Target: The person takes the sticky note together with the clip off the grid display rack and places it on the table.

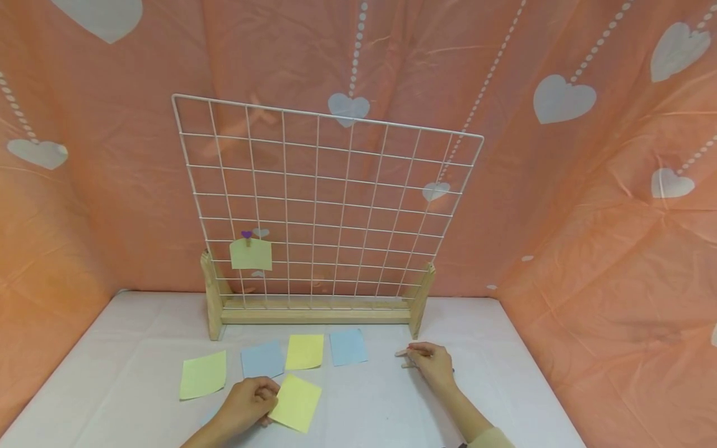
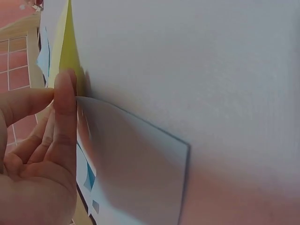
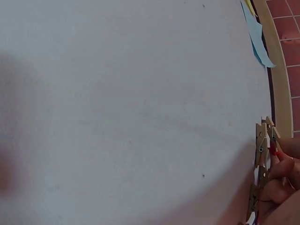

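My left hand (image 1: 246,404) pinches a yellow sticky note (image 1: 297,403) by its left edge, thumb on one side and fingers on the other. In the left wrist view that yellow note (image 2: 70,51) stands nearly edge-on, and a blue note (image 2: 140,159) lies below the hand. Farther right, my right hand (image 1: 434,364) is at a little group of wooden clothespins (image 1: 401,353). Its thumb and forefinger pinch one clothespin (image 3: 273,133) with a red decoration by the fingertips. Other clothespins (image 3: 253,194) lie beside and partly under the curled fingers.
A white wire grid (image 1: 330,199) leans back in a wooden stand (image 1: 316,316). A pale green note (image 1: 251,255) hangs on it from a purple heart clothespin (image 1: 247,236). Before the stand lie a green note (image 1: 203,375), blue notes (image 1: 348,347) and a yellow note (image 1: 305,351).
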The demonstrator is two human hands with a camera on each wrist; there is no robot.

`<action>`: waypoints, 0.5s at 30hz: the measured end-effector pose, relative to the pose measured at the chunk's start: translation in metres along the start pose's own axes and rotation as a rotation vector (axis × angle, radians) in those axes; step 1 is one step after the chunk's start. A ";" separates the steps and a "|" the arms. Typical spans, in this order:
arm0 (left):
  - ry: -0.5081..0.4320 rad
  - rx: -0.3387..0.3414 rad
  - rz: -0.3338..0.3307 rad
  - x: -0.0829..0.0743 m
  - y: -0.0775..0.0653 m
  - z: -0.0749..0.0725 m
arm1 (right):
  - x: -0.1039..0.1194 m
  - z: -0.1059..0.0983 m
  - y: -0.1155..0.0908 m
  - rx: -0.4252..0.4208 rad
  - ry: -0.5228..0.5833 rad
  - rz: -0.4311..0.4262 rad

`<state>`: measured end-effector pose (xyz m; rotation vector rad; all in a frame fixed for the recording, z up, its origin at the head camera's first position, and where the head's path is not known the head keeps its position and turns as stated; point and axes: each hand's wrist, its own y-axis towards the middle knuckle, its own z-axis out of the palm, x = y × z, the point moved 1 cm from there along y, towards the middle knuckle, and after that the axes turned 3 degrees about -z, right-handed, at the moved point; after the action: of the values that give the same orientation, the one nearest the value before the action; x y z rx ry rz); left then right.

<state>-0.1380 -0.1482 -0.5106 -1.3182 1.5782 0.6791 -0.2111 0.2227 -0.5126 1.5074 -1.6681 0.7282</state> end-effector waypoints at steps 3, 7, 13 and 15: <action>0.021 -0.003 0.024 0.001 0.001 0.001 | 0.000 0.000 0.001 0.007 -0.008 -0.022; 0.068 -0.043 0.033 0.000 0.001 0.002 | 0.002 -0.001 0.000 0.023 -0.001 -0.060; 0.220 -0.155 0.061 -0.009 -0.002 0.003 | 0.000 0.001 0.000 0.041 -0.038 -0.087; 0.258 -0.194 0.060 -0.012 -0.003 0.003 | 0.000 0.001 0.001 0.039 -0.044 -0.089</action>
<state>-0.1344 -0.1412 -0.5003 -1.5561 1.7993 0.7371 -0.2118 0.2221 -0.5132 1.6250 -1.6167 0.6878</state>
